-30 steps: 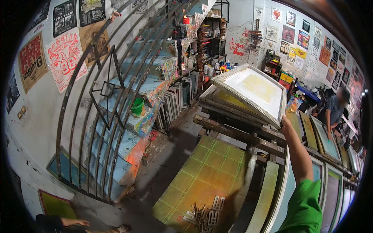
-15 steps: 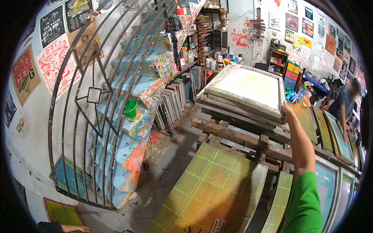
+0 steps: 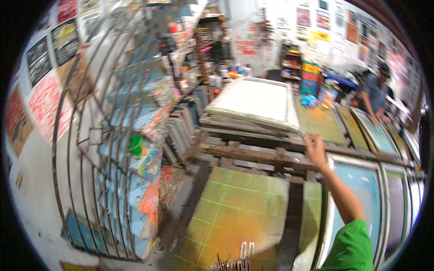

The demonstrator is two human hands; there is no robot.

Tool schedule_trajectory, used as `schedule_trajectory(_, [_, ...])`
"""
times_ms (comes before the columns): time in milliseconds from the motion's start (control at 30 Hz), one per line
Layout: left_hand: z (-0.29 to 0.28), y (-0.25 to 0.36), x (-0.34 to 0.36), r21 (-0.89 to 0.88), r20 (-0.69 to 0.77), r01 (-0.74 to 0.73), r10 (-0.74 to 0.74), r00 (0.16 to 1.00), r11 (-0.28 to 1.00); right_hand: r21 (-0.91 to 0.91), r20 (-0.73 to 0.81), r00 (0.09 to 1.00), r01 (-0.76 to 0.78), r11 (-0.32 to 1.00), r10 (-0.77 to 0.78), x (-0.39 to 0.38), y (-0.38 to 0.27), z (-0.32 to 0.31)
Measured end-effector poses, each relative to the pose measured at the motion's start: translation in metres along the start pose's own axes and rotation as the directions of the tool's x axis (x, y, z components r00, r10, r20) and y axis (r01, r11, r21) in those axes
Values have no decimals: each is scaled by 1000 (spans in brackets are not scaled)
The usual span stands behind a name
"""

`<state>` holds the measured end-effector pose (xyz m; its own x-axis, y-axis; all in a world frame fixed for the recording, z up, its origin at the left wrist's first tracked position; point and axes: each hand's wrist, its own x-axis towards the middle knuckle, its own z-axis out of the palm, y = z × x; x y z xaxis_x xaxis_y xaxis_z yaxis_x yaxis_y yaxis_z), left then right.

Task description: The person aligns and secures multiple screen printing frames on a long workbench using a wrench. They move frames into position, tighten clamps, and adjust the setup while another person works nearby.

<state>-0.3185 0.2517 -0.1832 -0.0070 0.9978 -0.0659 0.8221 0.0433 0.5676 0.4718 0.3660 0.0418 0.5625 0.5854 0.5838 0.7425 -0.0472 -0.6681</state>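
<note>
My right hand (image 3: 315, 149), on a green-sleeved arm (image 3: 350, 246), is just off the near right corner of a stack of wooden-framed screens (image 3: 253, 101). Its fingers look loosely bent, but blur hides whether they touch or hold anything. The top screen is white inside its pale frame. Below the hand runs a dark wooden beam (image 3: 253, 154) of the rack. Nearer to me lies a yellow-green board (image 3: 239, 198) with bright green grid lines. My left hand is out of view.
Metal hinge clamps (image 3: 244, 257) sit at the board's near end. Blue-meshed screens (image 3: 359, 194) stand at right. Curved railing bars (image 3: 95, 180) and painted stairs (image 3: 131, 180) with a green bucket (image 3: 135, 145) are at left. Another person (image 3: 375, 90) leans over boards at far right.
My view has swung to the right and is blurred. My right hand has come away from the screen stack's corner, toward me. A dark-sleeved hand at lower left has left the view.
</note>
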Motion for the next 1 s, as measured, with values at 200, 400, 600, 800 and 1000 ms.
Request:
schedule_trajectory(200, [83, 65, 1, -208, 376, -340, 395, 838, 917, 169, 559, 671, -668, 725, 487, -383, -202, -177])
schedule_trajectory(400, [141, 105, -134, -340, 665, -490, 574, 478, 802, 96, 467, 501, -848, 521, 729, -586, -333, -302])
schedule_trajectory(600, [175, 143, -269, -380, 808, -671, 582, 94, 636, -3, 92, 457, -888, 459, 885, -716, -323, -376])
schedule_trajectory(800, [246, 188, -407, -286, 875, -802, 485, 5, 524, -294, 152, 516, -790, 537, 843, -793, -295, -497])
schedule_trajectory(1000, [315, 221, -515, -74, 917, -904, 384, 104, 421, -355, 28, 410, -848, 393, 912, -909, -249, -665])
